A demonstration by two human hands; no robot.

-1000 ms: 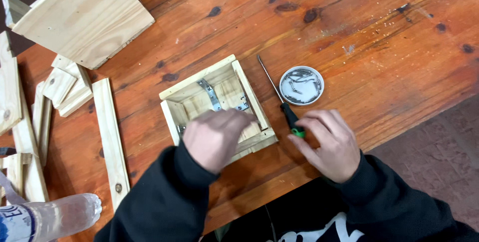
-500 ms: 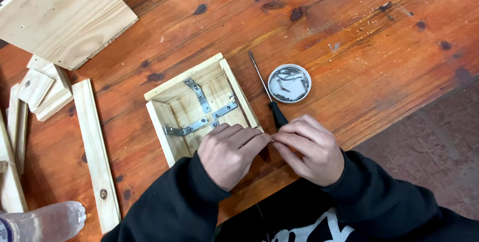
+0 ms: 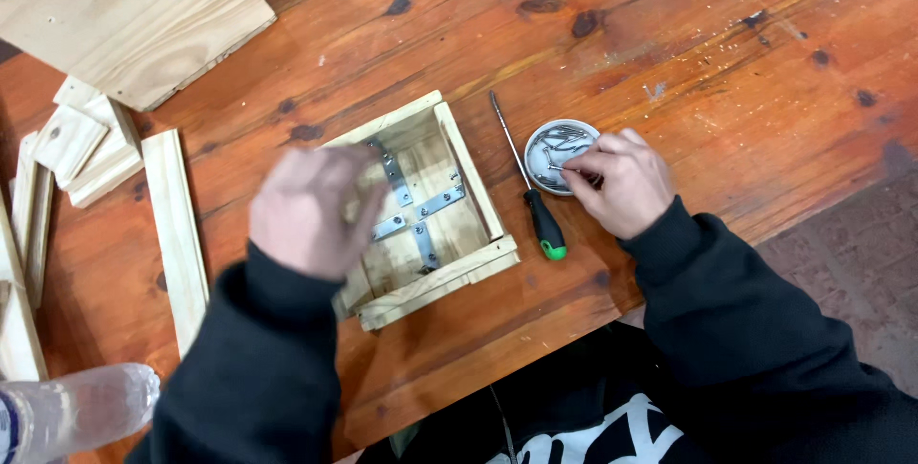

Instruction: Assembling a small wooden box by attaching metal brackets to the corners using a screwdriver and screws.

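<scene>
Since half a second ago, both hands have parted: the right hand (image 3: 617,182) has moved from the box edge to the dish (image 3: 562,153), and the left hand (image 3: 311,210) has shifted to the left wall of the box (image 3: 421,210).

1. Right hand. Its fingers (image 3: 574,169) are pinched over the dish, apparently on one small metal fastener; the piece itself is too small to confirm. The dish stands just beside the box, which keeps the fasteners within short reach.
2. Left hand. It is motion-blurred above the box's left side. Whether its fingers are clenched or released cannot be told.
3. Box. An open wooden frame resting flat on the counter (image 3: 688,53), opening upward. Inside lie flat metal brackets (image 3: 413,206), crossed on the bottom panel.
4. Dish. Small, round, pale, holding a heap of small metal fasteners.
5. Screwdriver (image 3: 531,191). Lies on the counter between box and dish, green-tipped black handle toward the person, untouched.
6. Spare boards (image 3: 177,225) lie well to the left.
</scene>
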